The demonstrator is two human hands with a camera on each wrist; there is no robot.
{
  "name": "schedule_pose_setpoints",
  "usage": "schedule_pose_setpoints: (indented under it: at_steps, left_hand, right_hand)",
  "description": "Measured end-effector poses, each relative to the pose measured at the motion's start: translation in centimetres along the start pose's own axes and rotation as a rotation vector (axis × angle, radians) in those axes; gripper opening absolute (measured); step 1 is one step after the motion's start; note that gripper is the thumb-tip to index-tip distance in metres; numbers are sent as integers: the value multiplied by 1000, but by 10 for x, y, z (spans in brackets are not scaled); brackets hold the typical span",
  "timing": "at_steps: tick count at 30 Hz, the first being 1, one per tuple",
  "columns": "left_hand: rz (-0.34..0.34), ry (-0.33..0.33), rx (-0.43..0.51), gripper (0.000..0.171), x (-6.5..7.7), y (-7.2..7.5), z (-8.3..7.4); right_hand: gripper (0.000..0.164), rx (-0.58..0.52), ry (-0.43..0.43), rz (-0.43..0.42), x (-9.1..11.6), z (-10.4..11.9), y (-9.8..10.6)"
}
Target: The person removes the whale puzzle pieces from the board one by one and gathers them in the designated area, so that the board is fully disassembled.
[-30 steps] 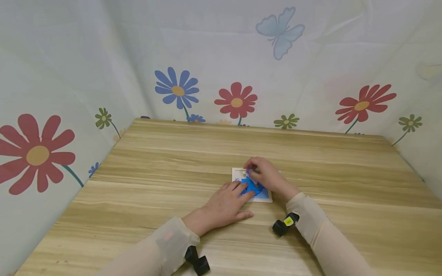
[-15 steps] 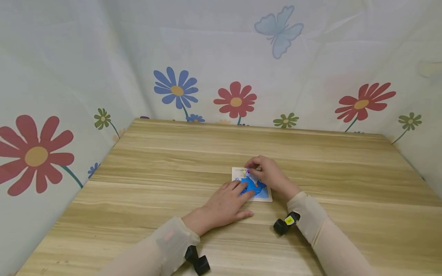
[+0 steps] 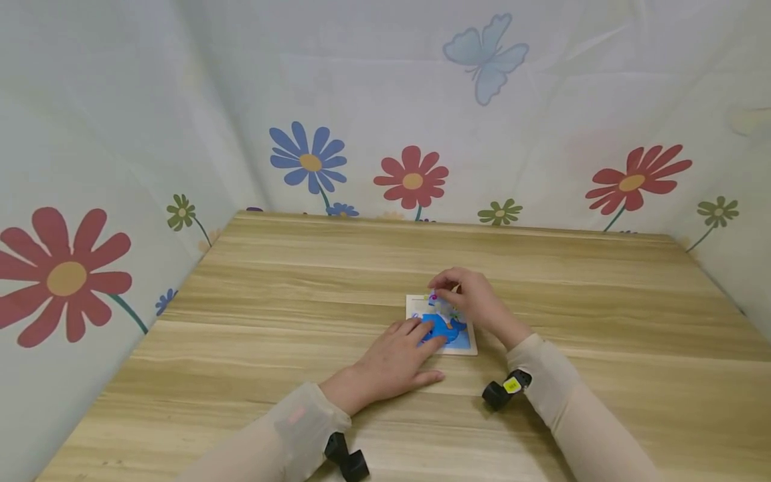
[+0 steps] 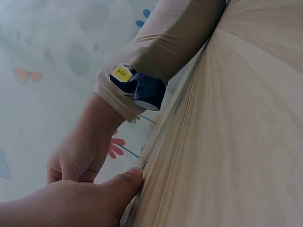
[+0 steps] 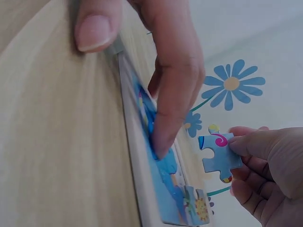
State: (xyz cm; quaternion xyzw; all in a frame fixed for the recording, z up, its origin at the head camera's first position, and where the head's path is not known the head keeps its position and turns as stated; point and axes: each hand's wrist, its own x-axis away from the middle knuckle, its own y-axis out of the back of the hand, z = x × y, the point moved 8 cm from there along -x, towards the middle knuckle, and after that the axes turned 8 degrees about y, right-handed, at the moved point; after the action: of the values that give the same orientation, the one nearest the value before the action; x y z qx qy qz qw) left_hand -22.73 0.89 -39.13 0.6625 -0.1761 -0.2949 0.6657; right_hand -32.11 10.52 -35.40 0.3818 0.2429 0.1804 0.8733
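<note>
A small jigsaw puzzle (image 3: 462,345) with a blue whale picture lies in a pale-framed tray on the table. My left hand (image 3: 388,361) rests over its near left part, fingers spread and fairly straight, fingertips on the blue whale. Over the far edge of the tray, my right hand (image 3: 472,294) pinches a light blue jigsaw piece (image 5: 221,158) between thumb and fingers. A pink swirl marks this piece, which stands apart from the tray in the right wrist view. Another piece with a yellow sun-like shape (image 5: 201,208) sits at the tray's corner.
The wood-grain table (image 3: 289,281) spreads around the tray on all sides. Behind it hangs a white cloth (image 3: 361,80) printed with flowers and a butterfly. Each forearm wears a black wrist camera, the right one (image 3: 504,389) with a yellow label.
My right hand has lifted a little and shifted right, raising the jigsaw piece off the puzzle's upper part. The left hand has stayed in place on the puzzle.
</note>
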Motion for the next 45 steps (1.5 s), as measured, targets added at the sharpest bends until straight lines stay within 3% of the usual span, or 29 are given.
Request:
schedule_pose_setpoints:
  at_steps: [19, 45]
  left_hand:
    - [19, 20, 30, 59, -1, -1, 3]
    - [31, 24, 26, 59, -1, -1, 2]
  right_hand:
    - [13, 112, 96, 54, -7, 18, 36]
    - [11, 224, 43, 157, 7, -16, 62]
